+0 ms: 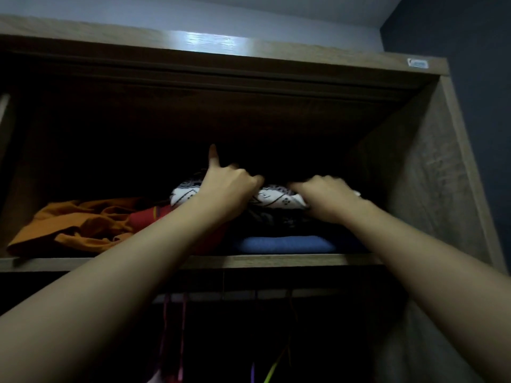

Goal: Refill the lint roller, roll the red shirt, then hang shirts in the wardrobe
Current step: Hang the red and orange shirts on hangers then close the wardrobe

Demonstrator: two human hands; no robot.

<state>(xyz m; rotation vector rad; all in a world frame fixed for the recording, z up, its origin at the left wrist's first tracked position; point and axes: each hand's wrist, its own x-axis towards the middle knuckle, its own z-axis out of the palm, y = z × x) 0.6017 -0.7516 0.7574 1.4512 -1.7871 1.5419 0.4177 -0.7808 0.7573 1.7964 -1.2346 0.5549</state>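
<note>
Both arms reach up into the top shelf of a wooden wardrobe [431, 172]. A folded white garment with a black pattern [276, 199] lies on top of a stack of clothes. My left hand [229, 185] grips its left part, fingers curled, with the index finger pointing up. My right hand [323, 193] grips its right part with curled fingers. Under it lie a dark patterned piece [276, 221] and a folded blue garment [284, 244]. A red garment [146, 217] shows just left of my left forearm.
A crumpled orange garment [74, 228] lies at the left of the shelf. The shelf's front edge [249, 261] runs below the stack. Beneath it a hanging rail [243, 295] carries several coloured hangers [174, 335]. A dark blue wall [470, 37] stands at the right.
</note>
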